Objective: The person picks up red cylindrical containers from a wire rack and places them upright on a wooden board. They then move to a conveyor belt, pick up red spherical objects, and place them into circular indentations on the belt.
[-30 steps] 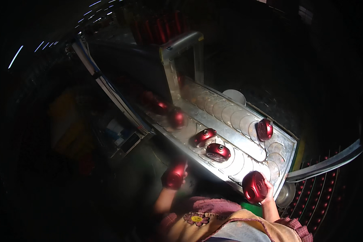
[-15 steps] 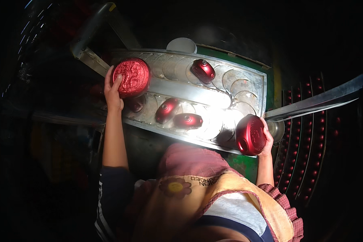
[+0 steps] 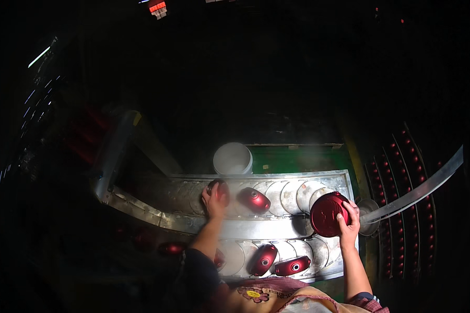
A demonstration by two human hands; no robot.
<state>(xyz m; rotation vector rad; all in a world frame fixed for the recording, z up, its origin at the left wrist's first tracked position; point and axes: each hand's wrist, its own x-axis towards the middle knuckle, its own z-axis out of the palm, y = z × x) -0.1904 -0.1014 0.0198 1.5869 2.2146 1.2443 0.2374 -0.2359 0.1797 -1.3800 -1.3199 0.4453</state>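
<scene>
My right hand (image 3: 351, 221) holds up a glossy red flattened round bottle (image 3: 326, 215) above the right end of the conveyor, its raised-pattern face toward me and its neck hidden. On the conveyor's far lane, my left hand (image 3: 213, 202) has its fingers around another red bottle (image 3: 222, 192), partly covered by the hand. Just right of it a red bottle (image 3: 255, 200) lies with its small round mouth showing. The near lane carries a tilted red bottle (image 3: 265, 260) and one lying sideways (image 3: 293, 266). My left forearm partly hides a further bottle (image 3: 219, 259).
The conveyor's overlapping metal plates (image 3: 292, 195) run in two lanes beside a bright central rail (image 3: 266, 228). A white bucket (image 3: 233, 159) stands behind. A curved metal strip (image 3: 418, 194) reaches in from the right, before racks with rows of red pieces (image 3: 397, 203). Surroundings are dark.
My left hand has moved right and lowered its bottle onto the far lane. My right hand has lifted its bottle from the near corner toward the far lane. The view has tilted up.
</scene>
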